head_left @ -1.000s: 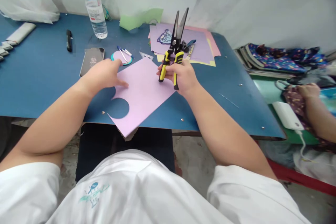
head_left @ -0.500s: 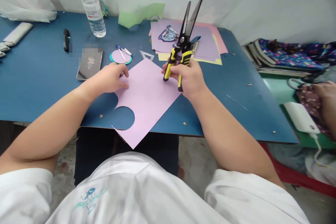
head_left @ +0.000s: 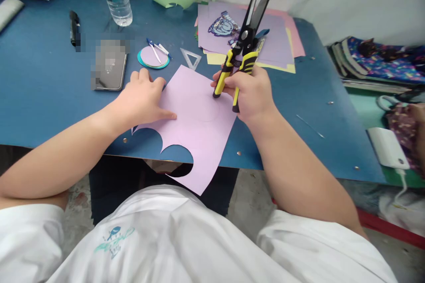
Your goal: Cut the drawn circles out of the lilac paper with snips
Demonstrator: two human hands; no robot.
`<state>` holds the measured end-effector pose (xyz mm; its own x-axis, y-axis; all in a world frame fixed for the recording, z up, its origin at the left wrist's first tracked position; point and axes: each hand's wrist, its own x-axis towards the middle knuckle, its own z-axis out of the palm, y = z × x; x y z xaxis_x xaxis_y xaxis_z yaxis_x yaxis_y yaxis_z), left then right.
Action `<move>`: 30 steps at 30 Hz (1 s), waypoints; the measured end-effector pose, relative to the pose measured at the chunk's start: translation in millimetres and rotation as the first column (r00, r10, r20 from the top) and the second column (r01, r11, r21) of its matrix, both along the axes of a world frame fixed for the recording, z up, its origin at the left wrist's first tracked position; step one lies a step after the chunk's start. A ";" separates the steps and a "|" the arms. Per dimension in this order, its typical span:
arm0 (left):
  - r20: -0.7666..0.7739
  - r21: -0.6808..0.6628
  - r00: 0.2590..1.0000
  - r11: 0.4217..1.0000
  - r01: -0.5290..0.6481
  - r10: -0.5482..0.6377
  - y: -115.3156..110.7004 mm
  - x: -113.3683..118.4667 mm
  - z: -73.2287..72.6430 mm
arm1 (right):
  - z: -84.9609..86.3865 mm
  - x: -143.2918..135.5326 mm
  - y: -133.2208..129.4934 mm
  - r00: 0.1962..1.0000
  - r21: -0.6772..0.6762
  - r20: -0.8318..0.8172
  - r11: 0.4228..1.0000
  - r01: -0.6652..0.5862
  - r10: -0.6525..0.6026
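A pink-purple sheet of paper [head_left: 199, 97] lies across the desk's front edge, its lower corner overhanging. Round bites are cut out of its lower left side, and a faint curved line shows near its middle. My left hand [head_left: 142, 97] rests on the sheet's left part, thumb stretched over the paper and fingers apart. In my right hand [head_left: 255, 90] are large scissors [head_left: 244, 48] with yellow-black handles, held upright over the sheet's right side. Their black blades point away from me and stand apart. The fingertips behind the handles are partly hidden.
Beyond the sheet are a set square [head_left: 191, 58], paper discs [head_left: 151, 56] with a compass-like tool on top, a phone [head_left: 111, 68] and a black marker [head_left: 73, 28]. Farther back stand a water bottle [head_left: 117, 4] and stacked coloured paper [head_left: 275, 48]. A white charger [head_left: 388, 148] sits right.
The sheet has turned and shifted right, its lower corner swinging right. My left hand has moved further over it with the thumb extended. The scissors stay in my right hand; the view has tilted down.
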<state>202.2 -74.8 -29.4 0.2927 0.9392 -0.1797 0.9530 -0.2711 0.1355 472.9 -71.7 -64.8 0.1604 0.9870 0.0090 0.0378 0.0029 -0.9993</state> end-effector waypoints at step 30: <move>0.502 -0.072 0.850 0.972 0.225 -0.160 15.2 3.1 -0.1 | -7.3 4.7 2.6 1.000 0.116 -0.026 0.993 -0.008 0.011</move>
<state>205.3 -59.7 -29.5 0.5460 0.8344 -0.0758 0.6844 -0.3920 0.6147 477.6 -69.1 -72.0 0.1529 0.9810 0.1191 0.0105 0.1189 -0.9928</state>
